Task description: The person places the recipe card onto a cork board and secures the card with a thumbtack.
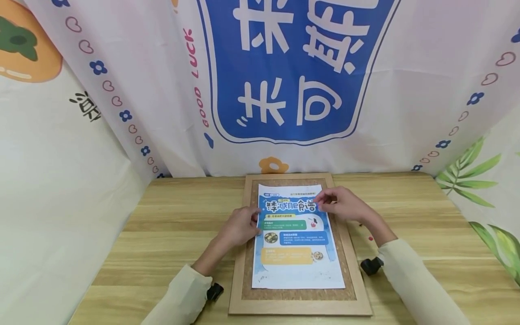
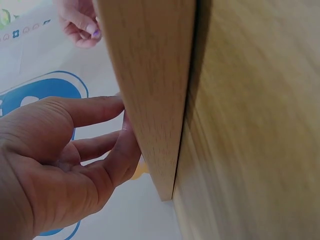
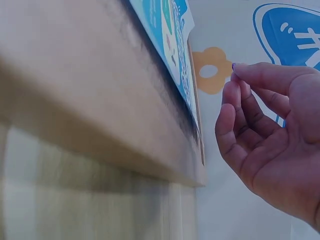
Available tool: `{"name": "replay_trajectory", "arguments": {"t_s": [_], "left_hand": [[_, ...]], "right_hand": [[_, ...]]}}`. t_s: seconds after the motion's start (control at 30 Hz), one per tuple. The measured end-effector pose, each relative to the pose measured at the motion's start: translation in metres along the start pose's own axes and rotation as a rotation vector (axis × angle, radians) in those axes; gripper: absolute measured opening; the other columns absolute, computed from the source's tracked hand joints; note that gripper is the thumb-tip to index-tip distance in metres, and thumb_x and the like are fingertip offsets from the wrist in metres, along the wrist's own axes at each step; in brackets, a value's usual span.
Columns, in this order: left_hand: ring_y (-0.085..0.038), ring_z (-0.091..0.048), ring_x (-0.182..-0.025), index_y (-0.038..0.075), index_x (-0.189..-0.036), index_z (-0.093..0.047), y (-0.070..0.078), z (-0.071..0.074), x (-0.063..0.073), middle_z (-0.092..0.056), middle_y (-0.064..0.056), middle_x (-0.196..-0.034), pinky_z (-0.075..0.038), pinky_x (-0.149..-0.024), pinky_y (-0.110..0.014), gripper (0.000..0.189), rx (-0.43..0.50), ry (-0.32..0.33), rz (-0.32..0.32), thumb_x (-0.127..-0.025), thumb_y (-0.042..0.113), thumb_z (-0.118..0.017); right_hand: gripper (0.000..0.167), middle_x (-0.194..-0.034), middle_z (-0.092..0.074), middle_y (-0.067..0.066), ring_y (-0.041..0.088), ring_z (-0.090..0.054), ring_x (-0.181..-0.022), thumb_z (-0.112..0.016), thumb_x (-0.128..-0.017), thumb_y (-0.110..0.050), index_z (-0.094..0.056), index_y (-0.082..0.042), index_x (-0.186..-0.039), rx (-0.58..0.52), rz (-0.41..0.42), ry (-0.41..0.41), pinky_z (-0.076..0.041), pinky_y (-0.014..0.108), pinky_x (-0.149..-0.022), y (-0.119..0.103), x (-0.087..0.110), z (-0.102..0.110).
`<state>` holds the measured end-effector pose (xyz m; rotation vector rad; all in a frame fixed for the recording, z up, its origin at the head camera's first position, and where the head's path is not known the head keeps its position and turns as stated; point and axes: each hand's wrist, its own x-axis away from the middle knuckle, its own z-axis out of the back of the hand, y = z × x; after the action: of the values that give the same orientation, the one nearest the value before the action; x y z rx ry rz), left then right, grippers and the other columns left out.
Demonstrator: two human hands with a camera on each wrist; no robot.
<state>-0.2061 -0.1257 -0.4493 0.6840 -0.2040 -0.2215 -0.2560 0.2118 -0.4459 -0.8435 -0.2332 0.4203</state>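
Note:
A wood-framed cork board [image 1: 300, 294] lies on the table with a printed paper poster [image 1: 298, 276] on top of it. The poster carries blue, green and yellow text blocks. At the poster's left edge, my left hand [image 1: 240, 225] rests its fingertips on the paper. In the left wrist view, the board's wooden side [image 2: 155, 100] partly hides those fingertips. My right hand [image 1: 345, 205] is over the poster's upper right edge, pinching a small purple pushpin [image 3: 233, 65] between thumb and index finger. Most of the pushpin is covered by the fingertips.
To the right of the board, a small red piece [image 1: 370, 238] lies on the wood-grain table [image 1: 183, 225], with a dark one [image 1: 359, 224] near the frame. A printed cloth [image 1: 170, 113] hangs behind the table's far edge.

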Motion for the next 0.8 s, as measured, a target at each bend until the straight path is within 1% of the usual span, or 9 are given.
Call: {"name": "replay_trajectory", "arguments": {"t_s": [0.13,0.33,0.57,0.7,0.8], "left_hand": [[-0.021,-0.059,-0.093,-0.003,-0.145,-0.062,0.001,0.0,0.0,-0.065,-0.008,-0.104,-0.055,-0.078,-0.03,0.06,0.001,0.001,-0.015,-0.089,-0.001,-0.084],[-0.019,-0.06,-0.089,-0.004,-0.145,-0.062,0.0,0.0,0.001,-0.065,-0.008,-0.105,-0.054,-0.075,-0.028,0.061,0.012,-0.011,-0.021,-0.088,-0.002,-0.085],[-0.017,-0.06,-0.084,-0.005,-0.146,-0.061,-0.001,0.001,0.001,-0.065,-0.009,-0.104,-0.052,-0.07,-0.025,0.063,0.022,-0.023,-0.028,-0.087,-0.002,-0.085],[-0.016,-0.06,-0.082,-0.006,-0.146,-0.06,-0.001,0.0,0.001,-0.065,-0.009,-0.104,-0.051,-0.068,-0.024,0.064,0.028,-0.026,-0.038,-0.087,-0.002,-0.085],[-0.016,-0.06,-0.082,-0.005,-0.146,-0.061,-0.001,0.001,0.002,-0.065,-0.009,-0.104,-0.05,-0.067,-0.023,0.064,0.04,-0.033,-0.03,-0.087,-0.003,-0.085]], "right_hand": [[0.019,-0.103,-0.07,0.006,0.024,-0.059,-0.097,-0.07,-0.103,-0.013,-0.078,-0.008,-0.119,-0.02,-0.026,0.001,-0.05,0.031,-0.085,-0.005,-0.009,-0.002],[0.02,-0.104,-0.071,0.008,0.024,-0.059,-0.098,-0.071,-0.102,-0.012,-0.077,-0.006,-0.12,-0.039,0.001,-0.016,-0.05,0.032,-0.087,-0.011,-0.023,-0.007],[0.023,-0.107,-0.074,0.009,0.023,-0.059,-0.093,-0.073,-0.101,-0.012,-0.076,-0.002,-0.121,-0.058,0.058,-0.024,-0.049,0.03,-0.084,-0.016,-0.035,-0.015],[0.022,-0.106,-0.075,0.009,0.023,-0.059,-0.093,-0.073,-0.101,-0.011,-0.077,-0.002,-0.121,-0.065,0.067,-0.026,-0.049,0.029,-0.083,-0.019,-0.042,-0.021],[0.023,-0.106,-0.075,0.009,0.023,-0.059,-0.093,-0.073,-0.101,-0.011,-0.077,-0.002,-0.122,-0.077,0.048,-0.027,-0.048,0.029,-0.083,-0.022,-0.046,-0.025]]}}
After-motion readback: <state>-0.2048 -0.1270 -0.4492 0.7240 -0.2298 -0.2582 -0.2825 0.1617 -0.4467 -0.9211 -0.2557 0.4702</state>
